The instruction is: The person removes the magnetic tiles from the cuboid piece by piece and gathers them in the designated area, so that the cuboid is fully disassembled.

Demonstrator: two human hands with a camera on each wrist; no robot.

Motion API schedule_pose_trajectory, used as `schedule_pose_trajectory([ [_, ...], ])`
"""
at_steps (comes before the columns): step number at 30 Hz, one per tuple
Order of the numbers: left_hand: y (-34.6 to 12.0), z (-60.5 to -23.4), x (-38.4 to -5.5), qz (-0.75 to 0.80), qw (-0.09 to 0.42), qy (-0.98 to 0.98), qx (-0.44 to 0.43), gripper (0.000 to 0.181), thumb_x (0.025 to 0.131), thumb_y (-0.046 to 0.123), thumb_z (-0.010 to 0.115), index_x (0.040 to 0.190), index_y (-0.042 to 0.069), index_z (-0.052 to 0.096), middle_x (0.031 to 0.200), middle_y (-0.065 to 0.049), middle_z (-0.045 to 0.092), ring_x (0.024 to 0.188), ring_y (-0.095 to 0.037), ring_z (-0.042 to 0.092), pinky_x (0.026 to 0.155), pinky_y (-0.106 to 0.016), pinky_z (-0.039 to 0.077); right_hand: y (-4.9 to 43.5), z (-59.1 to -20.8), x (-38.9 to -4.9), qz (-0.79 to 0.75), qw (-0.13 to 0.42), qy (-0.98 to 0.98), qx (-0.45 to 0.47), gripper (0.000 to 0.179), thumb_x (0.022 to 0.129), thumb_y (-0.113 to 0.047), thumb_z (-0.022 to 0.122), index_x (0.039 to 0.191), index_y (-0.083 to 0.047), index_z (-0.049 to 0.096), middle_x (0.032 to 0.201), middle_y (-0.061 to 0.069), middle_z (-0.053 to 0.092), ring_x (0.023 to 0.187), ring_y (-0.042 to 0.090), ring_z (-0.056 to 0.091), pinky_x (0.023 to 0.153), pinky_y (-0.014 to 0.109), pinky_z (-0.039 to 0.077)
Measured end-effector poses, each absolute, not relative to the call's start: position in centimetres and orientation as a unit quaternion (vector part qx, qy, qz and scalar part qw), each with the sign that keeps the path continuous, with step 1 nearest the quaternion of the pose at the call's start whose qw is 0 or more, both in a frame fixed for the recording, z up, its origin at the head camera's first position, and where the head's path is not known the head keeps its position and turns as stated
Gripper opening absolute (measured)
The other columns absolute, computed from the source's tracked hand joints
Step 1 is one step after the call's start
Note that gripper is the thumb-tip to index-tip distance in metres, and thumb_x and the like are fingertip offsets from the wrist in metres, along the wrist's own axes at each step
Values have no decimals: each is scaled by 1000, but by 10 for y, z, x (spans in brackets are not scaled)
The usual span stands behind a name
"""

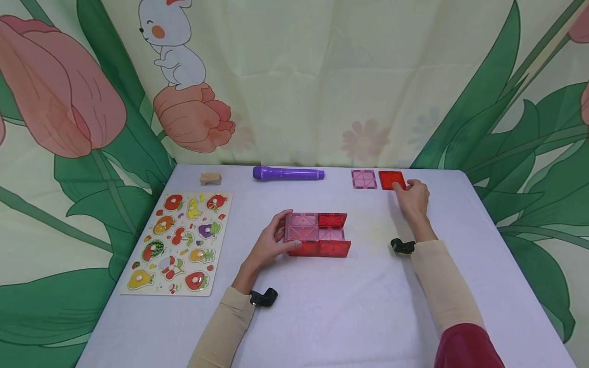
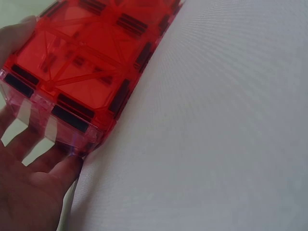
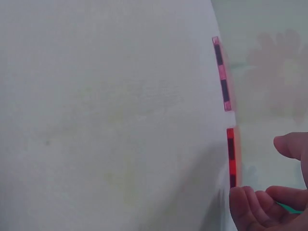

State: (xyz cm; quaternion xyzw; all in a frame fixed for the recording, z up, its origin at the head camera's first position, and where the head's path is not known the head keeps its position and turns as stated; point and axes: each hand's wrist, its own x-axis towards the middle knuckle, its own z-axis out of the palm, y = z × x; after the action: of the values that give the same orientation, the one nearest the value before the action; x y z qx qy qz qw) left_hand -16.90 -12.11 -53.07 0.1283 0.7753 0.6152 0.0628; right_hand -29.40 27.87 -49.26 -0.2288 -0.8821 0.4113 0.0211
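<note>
A box of see-through magnetic tiles (image 1: pixel 302 226) stands mid-table, with pink and red squares; its right half has no top. My left hand (image 1: pixel 268 246) grips its left end, thumb at the front and fingers at the left side and back. In the left wrist view, the red tile wall (image 2: pixel 79 57) shows dark magnets along its edges. At the back right, my right hand (image 1: pixel 415 198) reaches to a flat red square tile (image 1: pixel 390 179). Its fingers (image 3: pixel 245 207) are at the tile's near right corner, with the thumb held apart from them. Beside it lies a pink square tile (image 1: pixel 364 179).
A purple microphone-shaped toy (image 1: pixel 288 174) and a small wooden block (image 1: pixel 210 179) lie along the back edge. On the left is a fruit puzzle board (image 1: pixel 184 268). A printed curtain (image 1: pixel 294 102) hangs behind the white table (image 1: pixel 345 317).
</note>
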Motion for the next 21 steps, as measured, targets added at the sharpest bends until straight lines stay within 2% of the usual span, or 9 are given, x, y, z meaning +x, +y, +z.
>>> schedule_pose_trajectory([
  [5, -121, -532, -170, 615, 65, 775, 126, 84, 82, 26, 83, 152, 30, 37, 149, -6, 48, 140, -25, 47, 117, -42, 40, 275, -486, -285, 411, 26, -888, -205, 74, 99, -50, 52, 152, -2, 36, 141, 23, 44, 126, 33, 43, 101, 45, 54],
  [12, -121, -531, -169, 616, 62, 776, 125, 83, 81, 28, 84, 150, 36, 37, 149, -4, 48, 140, -24, 46, 117, -41, 40, 267, -471, -270, 408, 49, -897, -162, 71, 98, -48, 54, 148, 0, 42, 138, 24, 50, 124, 36, 47, 105, 50, 50],
  [19, -121, -532, -169, 612, 57, 778, 128, 83, 81, 30, 83, 150, 38, 37, 150, -3, 48, 140, -24, 47, 117, -40, 41, 257, -456, -254, 404, 82, -902, -126, 68, 97, -47, 57, 146, -1, 46, 136, 24, 54, 115, 35, 53, 92, 41, 53],
  [21, -121, -533, -169, 613, 57, 777, 129, 83, 81, 29, 83, 150, 37, 37, 150, -3, 48, 140, -24, 46, 117, -40, 41, 254, -452, -248, 405, 81, -903, -122, 68, 97, -46, 58, 147, -2, 45, 137, 23, 54, 116, 35, 53, 92, 41, 55],
])
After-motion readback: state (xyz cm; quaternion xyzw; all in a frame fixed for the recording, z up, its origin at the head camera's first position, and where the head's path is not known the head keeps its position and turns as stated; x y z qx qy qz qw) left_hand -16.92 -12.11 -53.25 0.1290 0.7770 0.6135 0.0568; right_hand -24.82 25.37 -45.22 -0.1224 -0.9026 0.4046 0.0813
